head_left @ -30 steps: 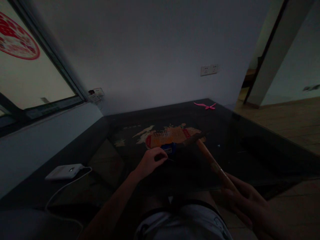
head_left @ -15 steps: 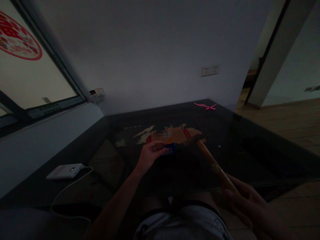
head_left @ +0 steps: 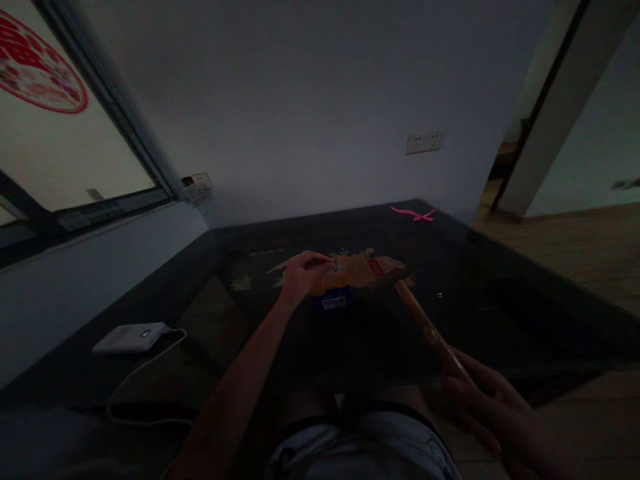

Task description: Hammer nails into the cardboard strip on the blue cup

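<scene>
My right hand (head_left: pixel 493 400) is wrapped round the wooden handle of a hammer (head_left: pixel 417 310). Its dark head points away from me, low over the tabletop. My left hand (head_left: pixel 303 277) hovers just above a blue container (head_left: pixel 335 300) with a white label. The thumb and fingertips of that hand are pinched together; any small thing between them is too dim to make out. The container stands on the dark table, left of the hammer head. What lies behind my left hand is hidden.
The glossy dark table (head_left: pixel 300 353) bears a printed orange and cream picture (head_left: pixel 360 269). A white device (head_left: pixel 131 338) with a cable lies at the left. Near the far right corner is a pink ribbon-like thing (head_left: pixel 415 214). A wall and window border the table.
My left hand has risen from the blue container's side to just above it, so the container's label shows more fully. The right hand and hammer have hardly moved.
</scene>
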Motion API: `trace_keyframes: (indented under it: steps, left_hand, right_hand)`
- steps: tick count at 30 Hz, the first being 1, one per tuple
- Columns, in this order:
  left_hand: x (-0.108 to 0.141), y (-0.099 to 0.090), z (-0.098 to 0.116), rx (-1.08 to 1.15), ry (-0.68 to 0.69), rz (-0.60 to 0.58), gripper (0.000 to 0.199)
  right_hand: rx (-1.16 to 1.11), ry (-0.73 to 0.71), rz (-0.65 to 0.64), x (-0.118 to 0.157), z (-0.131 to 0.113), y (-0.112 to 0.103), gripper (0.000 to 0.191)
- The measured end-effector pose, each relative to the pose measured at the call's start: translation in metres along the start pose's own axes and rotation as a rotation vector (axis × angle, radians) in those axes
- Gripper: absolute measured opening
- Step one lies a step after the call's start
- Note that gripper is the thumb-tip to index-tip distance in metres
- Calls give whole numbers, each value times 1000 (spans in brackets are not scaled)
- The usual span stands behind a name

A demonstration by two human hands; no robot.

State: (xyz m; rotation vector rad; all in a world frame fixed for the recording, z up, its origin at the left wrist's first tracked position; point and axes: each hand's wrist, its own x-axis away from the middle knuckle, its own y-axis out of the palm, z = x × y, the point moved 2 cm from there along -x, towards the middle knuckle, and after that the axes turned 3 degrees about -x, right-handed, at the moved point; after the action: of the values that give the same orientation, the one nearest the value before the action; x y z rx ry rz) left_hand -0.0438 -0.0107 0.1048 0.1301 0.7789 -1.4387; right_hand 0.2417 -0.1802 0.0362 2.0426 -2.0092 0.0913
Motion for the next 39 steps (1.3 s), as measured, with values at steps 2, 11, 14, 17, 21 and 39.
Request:
trace_keyframes:
  steps: [2, 11, 14, 17, 21, 39]
  left_hand:
    - [-18, 5, -5, -126, 67, -6, 16]
    - [-43, 21, -27, -232, 110, -141, 14]
    - [-42, 20, -34, -205, 72, -170, 16]
    - [-42, 20, -40, -173, 53, -188, 18]
    - [-42, 21, -43, -148, 65, -202, 22]
    - [-40, 27, -48, -89, 35, -286, 17]
  right_hand:
    - [26, -3, -26, -1, -2, 1, 71]
    - [29, -14, -33, 0, -6, -1, 69]
    - [18, -6, -38, -1, -6, 1, 69]
    - [4, -33, -49, -3, -8, 3, 69]
    - [39, -26, -81, -5, -13, 6, 67]
    - [386, -198, -193, -35, -86, 24, 65]
